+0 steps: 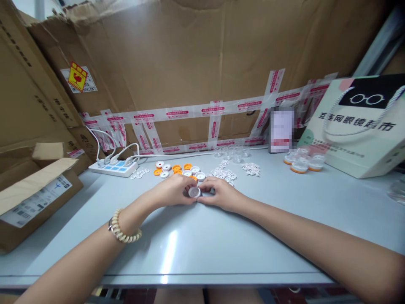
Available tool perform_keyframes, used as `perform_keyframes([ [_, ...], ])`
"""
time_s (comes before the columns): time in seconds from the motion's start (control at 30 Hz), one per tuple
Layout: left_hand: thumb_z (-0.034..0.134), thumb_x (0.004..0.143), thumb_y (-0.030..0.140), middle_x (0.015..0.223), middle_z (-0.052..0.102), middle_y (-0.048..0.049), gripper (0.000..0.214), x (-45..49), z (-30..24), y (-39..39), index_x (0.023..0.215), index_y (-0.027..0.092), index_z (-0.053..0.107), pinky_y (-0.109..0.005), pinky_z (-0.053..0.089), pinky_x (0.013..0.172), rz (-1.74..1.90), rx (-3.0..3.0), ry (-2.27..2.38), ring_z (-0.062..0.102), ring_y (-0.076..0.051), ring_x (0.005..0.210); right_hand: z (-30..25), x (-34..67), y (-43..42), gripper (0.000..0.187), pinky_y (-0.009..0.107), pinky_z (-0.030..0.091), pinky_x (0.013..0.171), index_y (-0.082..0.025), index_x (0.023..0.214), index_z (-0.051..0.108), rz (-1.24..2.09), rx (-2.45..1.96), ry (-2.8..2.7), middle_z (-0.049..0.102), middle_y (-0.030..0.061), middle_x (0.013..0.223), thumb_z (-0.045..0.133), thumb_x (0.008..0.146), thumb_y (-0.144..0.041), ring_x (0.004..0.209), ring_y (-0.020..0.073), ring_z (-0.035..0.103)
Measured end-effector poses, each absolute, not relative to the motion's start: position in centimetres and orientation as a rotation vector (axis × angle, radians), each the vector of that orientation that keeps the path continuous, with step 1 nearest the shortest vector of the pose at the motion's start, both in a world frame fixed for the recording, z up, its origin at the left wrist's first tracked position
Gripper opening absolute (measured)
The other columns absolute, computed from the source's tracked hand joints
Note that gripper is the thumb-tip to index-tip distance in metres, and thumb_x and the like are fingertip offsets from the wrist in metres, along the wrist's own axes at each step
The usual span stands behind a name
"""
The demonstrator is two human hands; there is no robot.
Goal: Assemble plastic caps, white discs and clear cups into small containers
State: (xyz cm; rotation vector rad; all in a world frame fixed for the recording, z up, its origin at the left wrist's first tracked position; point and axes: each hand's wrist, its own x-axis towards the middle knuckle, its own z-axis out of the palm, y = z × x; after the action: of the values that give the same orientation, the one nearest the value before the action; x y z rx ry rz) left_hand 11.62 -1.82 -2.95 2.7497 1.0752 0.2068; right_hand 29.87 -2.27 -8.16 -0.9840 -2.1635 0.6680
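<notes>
Between my two hands, just above the table, is a small round white plastic cap [194,192]. The fingers of my left hand [173,191] close on its left side. From the right, the thumb and fingers of my right hand [221,194] pinch the same piece. Right behind my hands lie several loose round caps, some orange [187,166] and some white [200,176]. A pile of small white plastic parts [224,173] spreads behind my right hand, with another little heap [251,169] farther right.
Clear domed pieces [237,157] stand at the back. Orange-based clear-topped units [299,165] cluster by a paper bag [357,126]. A phone [281,130] leans against a large carton [190,63]. A power strip [114,167] with plugs and an open box [38,198] are on the left.
</notes>
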Motion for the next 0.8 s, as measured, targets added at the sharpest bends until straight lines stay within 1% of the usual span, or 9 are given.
perform_keyframes([
  [0.07, 0.060, 0.068, 0.021, 0.065, 0.062, 0.0011, 0.013, 11.3, -3.1, -1.7, 0.079, 0.015, 0.062, -0.019, 0.038, 0.055, 0.281, 2.708, 1.058, 0.053, -0.011, 0.057, -7.9, 30.0, -2.3, 0.021, 0.029, 0.044, 0.073, -0.018, 0.086, 0.071, 0.798, -0.974, -2.114, 0.065, 0.0046, 0.081, 0.069, 0.066, -0.023, 0.078, 0.0174, 0.058],
  [0.17, 0.061, 0.070, 0.024, 0.065, 0.063, 0.0009, 0.014, 10.8, -3.1, -1.5, 0.081, 0.014, 0.063, -0.020, 0.043, 0.058, 0.424, 2.611, 0.995, 0.056, -0.011, 0.059, -7.4, 30.0, -2.5, 0.028, 0.031, 0.046, 0.079, -0.018, 0.093, 0.069, 1.055, -1.056, -1.749, 0.067, 0.0049, 0.089, 0.070, 0.067, -0.025, 0.081, 0.0171, 0.060],
  [0.23, 0.064, 0.068, 0.025, 0.072, 0.065, -0.0011, 0.021, 10.7, -2.9, -1.4, 0.086, 0.014, 0.063, -0.021, 0.047, 0.063, 0.594, 2.517, 0.972, 0.059, -0.012, 0.066, -7.0, 29.7, -2.9, 0.024, 0.031, 0.047, 0.083, -0.016, 0.096, 0.067, 1.327, -1.073, -1.407, 0.069, 0.0058, 0.091, 0.065, 0.074, -0.024, 0.081, 0.0151, 0.062],
  [0.3, 0.067, 0.067, 0.026, 0.078, 0.067, -0.0036, 0.028, 10.7, -2.8, -1.4, 0.091, 0.012, 0.063, -0.024, 0.050, 0.070, 0.754, 2.444, 0.966, 0.061, -0.013, 0.072, -6.5, 29.3, -3.6, 0.017, 0.030, 0.048, 0.085, -0.013, 0.091, 0.067, 1.648, -0.995, -1.124, 0.070, 0.0070, 0.087, 0.055, 0.082, -0.021, 0.079, 0.0135, 0.065],
  [0.37, 0.068, 0.067, 0.025, 0.081, 0.068, -0.0053, 0.030, 10.9, -2.8, -1.3, 0.092, 0.011, 0.062, -0.025, 0.051, 0.072, 0.855, 2.425, 0.956, 0.062, -0.014, 0.073, -6.1, 29.0, -4.3, 0.019, 0.029, 0.050, 0.084, -0.011, 0.085, 0.066, 1.868, -0.902, -0.886, 0.071, 0.0081, 0.082, 0.048, 0.087, -0.017, 0.075, 0.0132, 0.067],
  [0.43, 0.068, 0.068, 0.024, 0.082, 0.068, -0.0059, 0.028, 11.1, -2.9, -1.4, 0.092, 0.011, 0.062, -0.026, 0.052, 0.072, 0.901, 2.455, 0.921, 0.062, -0.014, 0.073, -5.7, 28.7, -4.9, 0.020, 0.028, 0.052, 0.082, -0.010, 0.083, 0.065, 1.936, -0.838, -0.709, 0.071, 0.0085, 0.078, 0.045, 0.088, -0.013, 0.074, 0.0131, 0.068],
  [0.5, 0.067, 0.069, 0.022, 0.083, 0.069, -0.0062, 0.026, 11.4, -3.0, -1.5, 0.092, 0.011, 0.062, -0.026, 0.052, 0.071, 0.925, 2.485, 0.885, 0.062, -0.014, 0.073, -5.5, 28.5, -5.2, 0.020, 0.027, 0.053, 0.080, -0.009, 0.085, 0.064, 1.929, -0.801, -0.611, 0.071, 0.0090, 0.077, 0.045, 0.088, -0.011, 0.073, 0.0131, 0.068],
  [0.6, 0.067, 0.070, 0.021, 0.084, 0.068, -0.0067, 0.024, 11.6, -3.2, -1.6, 0.092, 0.011, 0.061, -0.027, 0.052, 0.071, 0.959, 2.520, 0.868, 0.062, -0.014, 0.074, -5.3, 28.5, -5.3, 0.017, 0.026, 0.054, 0.078, -0.008, 0.086, 0.065, 1.904, -0.754, -0.555, 0.071, 0.0089, 0.077, 0.048, 0.086, -0.010, 0.073, 0.0132, 0.068],
  [0.8, 0.070, 0.071, 0.025, 0.088, 0.069, -0.0066, 0.030, 11.2, -3.7, -1.5, 0.096, 0.012, 0.061, -0.027, 0.052, 0.075, 0.951, 2.506, 0.848, 0.063, -0.014, 0.077, -6.2, 28.6, -5.1, 0.015, 0.022, 0.054, 0.078, -0.007, 0.081, 0.067, 1.900, -0.722, -0.541, 0.070, 0.0077, 0.077, 0.053, 0.082, -0.008, 0.072, 0.0116, 0.067],
])
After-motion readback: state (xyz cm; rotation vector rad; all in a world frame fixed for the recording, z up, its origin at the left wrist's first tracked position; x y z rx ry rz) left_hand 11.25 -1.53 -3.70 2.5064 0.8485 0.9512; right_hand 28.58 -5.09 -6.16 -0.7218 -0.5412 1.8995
